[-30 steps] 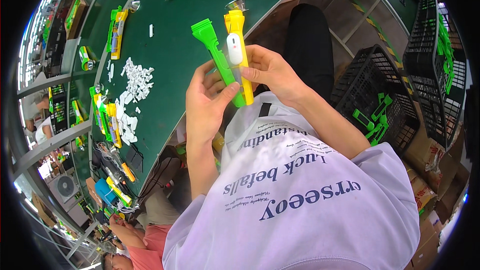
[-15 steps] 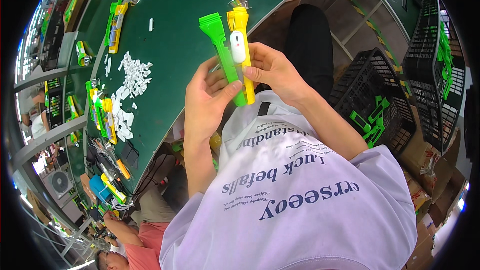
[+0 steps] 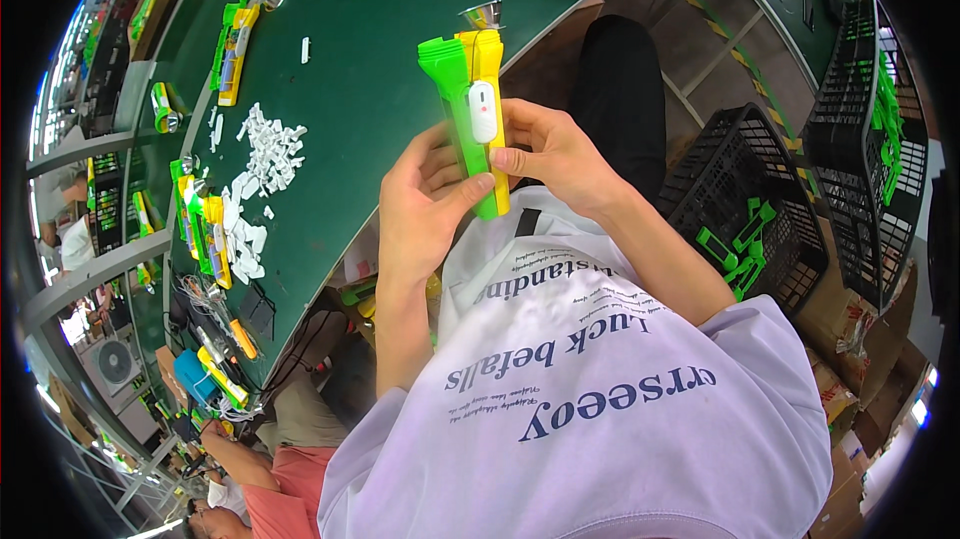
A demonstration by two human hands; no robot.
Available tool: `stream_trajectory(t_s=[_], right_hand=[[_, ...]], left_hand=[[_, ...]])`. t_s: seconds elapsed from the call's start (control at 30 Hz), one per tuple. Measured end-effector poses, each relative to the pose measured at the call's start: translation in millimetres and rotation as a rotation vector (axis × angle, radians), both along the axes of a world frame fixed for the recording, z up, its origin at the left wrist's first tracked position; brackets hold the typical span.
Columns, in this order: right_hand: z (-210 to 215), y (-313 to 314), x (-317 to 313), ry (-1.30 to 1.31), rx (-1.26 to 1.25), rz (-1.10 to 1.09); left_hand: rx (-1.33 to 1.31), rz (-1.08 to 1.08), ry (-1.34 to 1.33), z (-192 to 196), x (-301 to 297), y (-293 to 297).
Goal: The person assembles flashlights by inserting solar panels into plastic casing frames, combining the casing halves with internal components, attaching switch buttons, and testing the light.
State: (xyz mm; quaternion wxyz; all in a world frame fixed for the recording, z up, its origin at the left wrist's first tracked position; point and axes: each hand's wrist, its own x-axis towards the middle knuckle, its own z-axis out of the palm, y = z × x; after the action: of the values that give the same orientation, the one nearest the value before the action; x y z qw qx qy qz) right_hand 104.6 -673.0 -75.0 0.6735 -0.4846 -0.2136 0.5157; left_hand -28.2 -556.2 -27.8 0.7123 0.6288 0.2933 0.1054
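Note:
My left hand [image 3: 425, 201] is closed on the green half [image 3: 447, 74] of a flashlight housing. Opposite it, my right hand [image 3: 558, 147] grips the yellow half [image 3: 490, 61], thumb near its lower end. The two halves lie side by side, their long edges together, standing upright above my lap. A white oval switch piece [image 3: 483, 115] sits along the seam. At the top, a shiny cone-shaped reflector [image 3: 484, 15] sticks out beyond the yellow half's wide end, tilted. The fingers behind the housing are partly hidden.
Small white plastic pieces [image 3: 270, 154] are heaped on the green table [image 3: 345, 99]. Opened yellow-and-green flashlights [image 3: 205, 224] lie along its far-left side. Black crates [image 3: 745, 194] holding green parts stand at right. A co-worker in a red shirt [image 3: 285, 484] sits at lower left.
The green and yellow halves, tilted apart before, have come together along their length. Both hands have drawn closer together, and the housing sits slightly lower in view.

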Motion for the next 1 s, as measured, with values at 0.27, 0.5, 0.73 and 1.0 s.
stream_trajectory(t_s=[0.27,0.5,0.73,1.0], right_hand=[[9,-4,1,-0.234,-0.021,0.171],[44,-3,0,-0.514,-0.210,0.382],[20,5,-32,-0.687,-0.174,0.041],[21,10,-45,-0.851,-0.109,-0.030]], left_hand=[[-0.044,0.012,0.104,-13,-9,14],[-0.200,0.040,-0.018,-11,-7,7],[-0.014,0.054,-0.001,-22,0,4],[-0.096,0.177,-0.195,-21,0,0]])
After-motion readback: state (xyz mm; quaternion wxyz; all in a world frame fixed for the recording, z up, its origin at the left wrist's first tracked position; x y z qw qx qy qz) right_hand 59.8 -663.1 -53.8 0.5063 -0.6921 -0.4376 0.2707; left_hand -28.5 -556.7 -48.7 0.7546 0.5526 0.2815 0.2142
